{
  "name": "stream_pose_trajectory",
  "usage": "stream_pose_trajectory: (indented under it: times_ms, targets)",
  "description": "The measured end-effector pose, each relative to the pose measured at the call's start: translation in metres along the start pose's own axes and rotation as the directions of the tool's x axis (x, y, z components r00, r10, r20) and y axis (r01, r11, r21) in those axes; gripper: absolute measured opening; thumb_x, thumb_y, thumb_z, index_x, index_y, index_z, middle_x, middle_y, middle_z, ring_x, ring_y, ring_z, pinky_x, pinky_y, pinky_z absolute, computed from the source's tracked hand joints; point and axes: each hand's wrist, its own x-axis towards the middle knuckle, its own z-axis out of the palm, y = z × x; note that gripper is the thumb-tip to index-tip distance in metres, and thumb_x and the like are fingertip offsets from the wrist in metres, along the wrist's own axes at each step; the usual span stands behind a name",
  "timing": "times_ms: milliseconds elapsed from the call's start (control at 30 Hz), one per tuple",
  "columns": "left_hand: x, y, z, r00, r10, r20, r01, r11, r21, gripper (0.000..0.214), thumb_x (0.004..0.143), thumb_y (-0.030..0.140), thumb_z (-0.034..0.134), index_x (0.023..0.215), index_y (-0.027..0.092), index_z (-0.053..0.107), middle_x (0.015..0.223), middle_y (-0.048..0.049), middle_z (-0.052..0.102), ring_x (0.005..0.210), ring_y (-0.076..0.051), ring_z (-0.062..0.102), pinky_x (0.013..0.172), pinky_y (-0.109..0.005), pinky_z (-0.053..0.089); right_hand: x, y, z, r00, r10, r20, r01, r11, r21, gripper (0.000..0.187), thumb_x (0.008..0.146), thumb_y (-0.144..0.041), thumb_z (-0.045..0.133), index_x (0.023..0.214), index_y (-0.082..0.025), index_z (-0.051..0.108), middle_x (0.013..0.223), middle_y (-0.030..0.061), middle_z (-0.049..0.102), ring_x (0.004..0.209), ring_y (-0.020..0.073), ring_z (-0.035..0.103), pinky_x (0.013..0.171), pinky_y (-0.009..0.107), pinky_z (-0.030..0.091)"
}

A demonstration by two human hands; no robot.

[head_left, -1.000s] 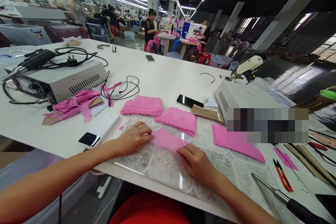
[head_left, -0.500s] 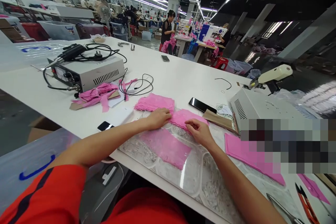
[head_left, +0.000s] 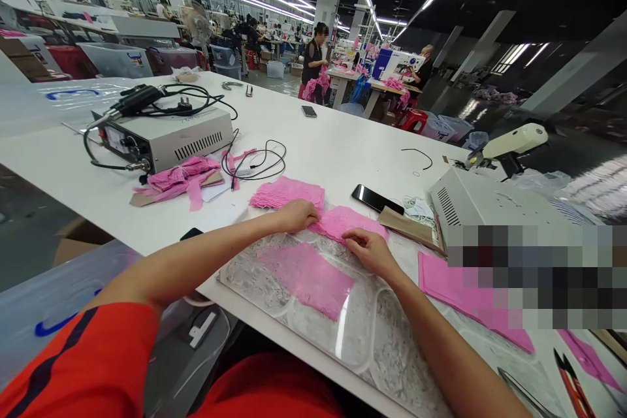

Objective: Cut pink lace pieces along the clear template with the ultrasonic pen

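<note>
My left hand (head_left: 296, 214) rests with curled fingers on the left edge of a stack of pink lace pieces (head_left: 345, 221). On the stack's near edge my right hand (head_left: 371, 251) pinches the top piece. One single pink lace piece (head_left: 307, 275) lies flat on the clear plastic sheet (head_left: 274, 300) just in front of both hands. A second pink lace stack (head_left: 288, 192) sits to the left, behind my left hand.
A grey machine box (head_left: 166, 137) with cables stands at the left, another white box (head_left: 484, 202) at the right. A black phone (head_left: 377, 198), brown card pieces (head_left: 410, 225), flat pink fabric (head_left: 465, 294) and red snips (head_left: 573, 375) lie around. Other people work at far tables.
Both hands left the single lace piece in front and reached forward to the stack behind it. The view also swung left and pulled back.
</note>
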Motion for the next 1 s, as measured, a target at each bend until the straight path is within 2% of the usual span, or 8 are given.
stream_pose_trajectory:
  times_ms: [167, 267, 367, 500, 667, 833, 1000]
  targets:
    - [-0.001, 0.003, -0.002, 1.0, -0.009, -0.023, 0.009, 1.0, -0.014, 0.032, 0.094, 0.035, 0.057, 0.12, 0.016, 0.057, 0.12, -0.0088, 0.059, 0.102, -0.021, 0.061, 0.086, -0.041, 0.054, 0.003, -0.004, 0.0, 1.0, -0.025, -0.009, 0.025, 1.0, -0.011, 0.026, 0.073, -0.041, 0.056, 0.079, -0.02, 0.071, 0.065, 0.002, 0.067, 0.057, 0.0144, 0.055, 0.056, 0.028, 0.042]
    - [-0.005, 0.007, -0.005, 0.999, -0.004, -0.037, 0.004, 1.0, -0.009, 0.028, 0.095, 0.034, 0.057, 0.114, 0.015, 0.059, 0.113, -0.0078, 0.062, 0.097, -0.019, 0.062, 0.085, -0.04, 0.054, 0.01, -0.012, 0.007, 0.997, -0.064, -0.046, 0.062, 0.998, -0.03, 0.024, 0.073, -0.04, 0.057, 0.079, -0.02, 0.07, 0.069, 0.0033, 0.067, 0.06, 0.0149, 0.055, 0.059, 0.029, 0.043]
    - [-0.009, 0.011, -0.008, 0.998, -0.003, -0.058, 0.003, 1.0, -0.002, 0.017, 0.095, 0.024, 0.053, 0.1, 0.015, 0.067, 0.098, -0.0049, 0.068, 0.09, -0.017, 0.064, 0.084, -0.033, 0.051, 0.021, -0.022, 0.018, 0.992, -0.11, -0.061, 0.107, 0.993, -0.058, 0.02, 0.072, -0.036, 0.06, 0.081, -0.021, 0.071, 0.076, 0.004, 0.068, 0.066, 0.0153, 0.056, 0.065, 0.03, 0.044]
    - [-0.012, 0.015, -0.012, 0.996, -0.009, -0.088, 0.01, 1.0, 0.003, 0.022, 0.092, 0.014, 0.051, 0.095, 0.018, 0.072, 0.091, -0.003, 0.071, 0.086, -0.016, 0.064, 0.077, -0.024, 0.047, 0.034, -0.029, 0.033, 0.989, -0.142, -0.033, 0.14, 0.987, -0.074, 0.014, 0.07, -0.031, 0.062, 0.078, -0.023, 0.071, 0.079, 0.0035, 0.069, 0.071, 0.0159, 0.056, 0.07, 0.031, 0.044]
    - [-0.013, 0.014, -0.009, 0.993, -0.024, -0.118, 0.025, 1.0, 0.011, 0.023, 0.091, 0.015, 0.05, 0.092, 0.019, 0.072, 0.09, -0.0035, 0.071, 0.083, -0.016, 0.064, 0.073, -0.023, 0.044, 0.04, -0.027, 0.034, 0.997, -0.079, 0.006, 0.079, 0.996, -0.032, 0.016, 0.072, -0.032, 0.057, 0.072, -0.02, 0.068, 0.072, 0.0025, 0.068, 0.067, 0.0152, 0.056, 0.066, 0.03, 0.041]
    - [-0.016, 0.014, -0.002, 0.991, -0.027, -0.131, 0.029, 0.999, 0.015, 0.021, 0.091, 0.018, 0.051, 0.089, 0.019, 0.071, 0.093, -0.0043, 0.07, 0.086, -0.017, 0.063, 0.074, -0.025, 0.044, 0.038, -0.028, 0.024, 0.997, -0.015, 0.076, 0.012, 0.999, 0.039, 0.023, 0.073, -0.039, 0.056, 0.065, -0.019, 0.063, 0.059, -0.0014, 0.058, 0.055, 0.0112, 0.045, 0.055, 0.026, 0.033]
    - [-0.018, 0.022, 0.0, 0.985, -0.054, -0.167, 0.06, 0.998, 0.034, 0.019, 0.089, 0.028, 0.056, 0.099, 0.018, 0.069, 0.093, -0.0052, 0.068, 0.086, -0.019, 0.063, 0.074, -0.027, 0.045, 0.036, -0.03, 0.021, 0.995, 0.016, 0.101, -0.028, 0.993, 0.117, 0.024, 0.071, -0.04, 0.058, 0.062, -0.018, 0.061, 0.057, -0.0027, 0.054, 0.055, 0.0095, 0.04, 0.052, 0.024, 0.03]
